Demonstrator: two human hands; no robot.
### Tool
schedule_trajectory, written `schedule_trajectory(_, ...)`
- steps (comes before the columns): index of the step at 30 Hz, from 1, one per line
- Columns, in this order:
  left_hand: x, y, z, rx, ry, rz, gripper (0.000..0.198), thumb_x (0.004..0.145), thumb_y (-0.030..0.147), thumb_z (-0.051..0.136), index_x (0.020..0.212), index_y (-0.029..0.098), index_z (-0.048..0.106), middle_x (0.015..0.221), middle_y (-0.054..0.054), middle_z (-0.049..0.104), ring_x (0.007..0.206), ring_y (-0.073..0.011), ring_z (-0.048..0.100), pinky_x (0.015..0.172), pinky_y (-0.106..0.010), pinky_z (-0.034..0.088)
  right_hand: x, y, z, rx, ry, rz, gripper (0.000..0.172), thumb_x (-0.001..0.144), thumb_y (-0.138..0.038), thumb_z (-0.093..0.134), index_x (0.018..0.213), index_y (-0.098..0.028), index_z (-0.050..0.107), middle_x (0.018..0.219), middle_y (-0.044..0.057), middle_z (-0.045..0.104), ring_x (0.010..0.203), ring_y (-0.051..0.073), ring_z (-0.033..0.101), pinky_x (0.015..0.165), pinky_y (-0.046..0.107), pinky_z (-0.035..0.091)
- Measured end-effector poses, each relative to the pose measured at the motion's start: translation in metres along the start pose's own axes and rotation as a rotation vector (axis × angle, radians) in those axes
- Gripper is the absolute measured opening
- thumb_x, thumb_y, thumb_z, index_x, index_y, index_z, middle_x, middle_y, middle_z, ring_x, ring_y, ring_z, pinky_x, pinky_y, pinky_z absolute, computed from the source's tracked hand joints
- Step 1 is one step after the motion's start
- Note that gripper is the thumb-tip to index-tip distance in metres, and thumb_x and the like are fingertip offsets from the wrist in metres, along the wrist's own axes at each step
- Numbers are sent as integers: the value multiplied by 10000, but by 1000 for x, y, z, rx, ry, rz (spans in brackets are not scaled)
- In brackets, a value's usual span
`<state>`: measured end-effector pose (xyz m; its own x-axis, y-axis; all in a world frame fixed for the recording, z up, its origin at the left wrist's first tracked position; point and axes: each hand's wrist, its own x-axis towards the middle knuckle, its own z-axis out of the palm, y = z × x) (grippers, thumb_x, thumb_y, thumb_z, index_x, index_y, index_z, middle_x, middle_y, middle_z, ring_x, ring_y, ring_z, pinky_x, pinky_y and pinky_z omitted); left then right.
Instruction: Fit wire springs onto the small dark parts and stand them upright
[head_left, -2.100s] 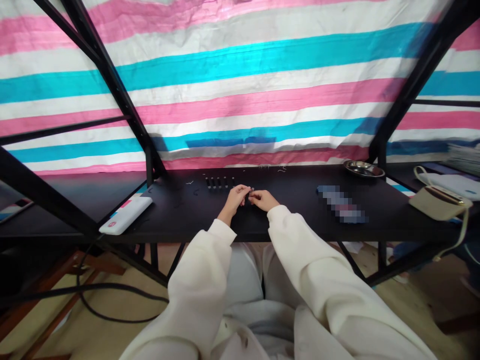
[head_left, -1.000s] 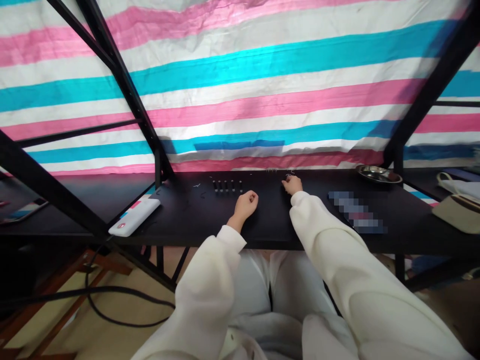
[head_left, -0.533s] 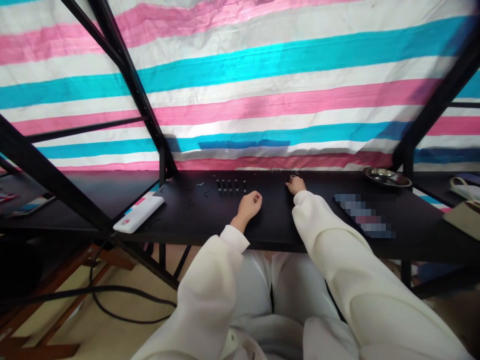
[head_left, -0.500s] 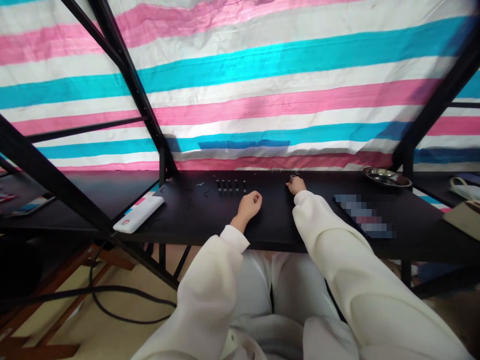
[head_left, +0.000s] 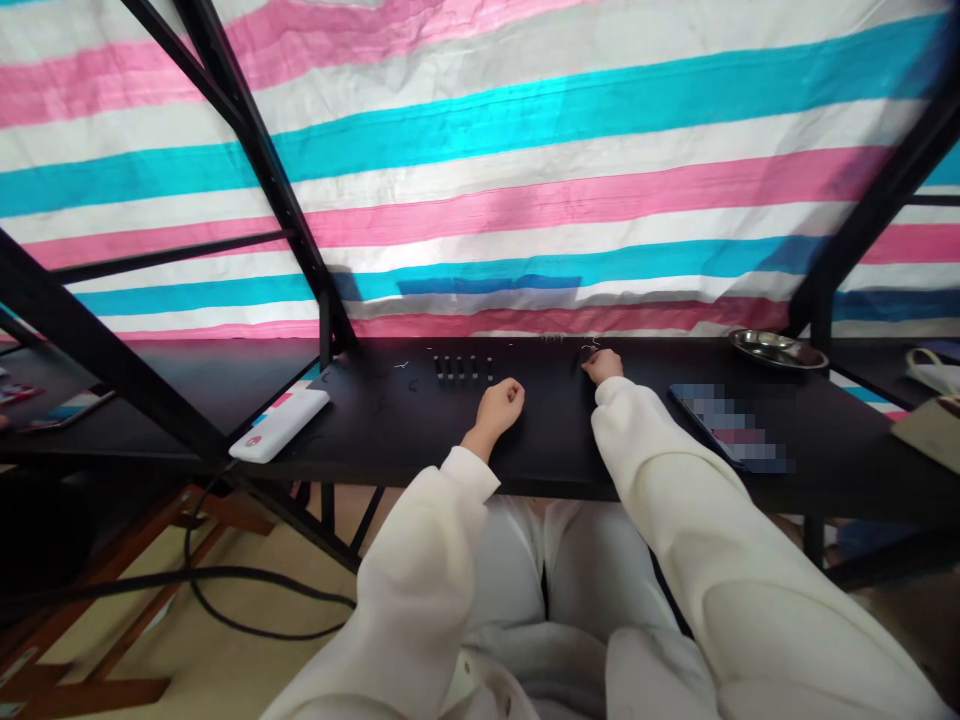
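My left hand (head_left: 501, 408) rests near the middle of the table with its fingers curled together; whether anything is inside them is hidden. Farther back and to the right, my right hand (head_left: 603, 366) has its fingertips pinched low over the tabletop. A small dark item lies at those fingertips, too small to name, and thin white strands (head_left: 592, 345) lie just beyond. Left of my left hand stands a row of several small black cylinders (head_left: 460, 368) with pale lower ends.
The black table (head_left: 555, 440) holds a white power bank-like box (head_left: 279, 426) at left, a phone-like slab (head_left: 724, 430) with a blurred face, and a shiny metal dish (head_left: 778, 349) at back right. Black frame posts (head_left: 281, 200) flank the table; a striped sheet (head_left: 525, 210) hangs behind.
My right hand has shifted slightly right, its fingertips still low by the white strands. My left hand stays in place. The view has tilted a little.
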<state>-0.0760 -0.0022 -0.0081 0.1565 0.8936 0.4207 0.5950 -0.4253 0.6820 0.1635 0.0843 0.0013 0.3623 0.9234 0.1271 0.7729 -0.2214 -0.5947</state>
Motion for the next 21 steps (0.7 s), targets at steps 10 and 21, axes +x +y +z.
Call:
schedule_trajectory(10, 1, 5, -7, 103, 156, -172, 104, 777, 240, 474, 767, 200, 570, 582, 3, 544, 574, -133, 508, 587, -242, 358, -3, 3, -9, -120, -88, 15, 334, 669, -289, 699, 927, -85, 641, 850, 160, 647, 811, 231, 636, 710, 319, 491)
schedule_trajectory(21, 0, 18, -14, 204, 292, -340, 600, 756, 155, 477, 1333, 201, 318, 847, -76, 599, 765, -204, 580, 693, -287, 389, -91, -12, 2, -87, -82, -200, 173, 761, -330, 570, 866, -197, 606, 1007, 80, 577, 976, 239, 534, 806, 375, 406)
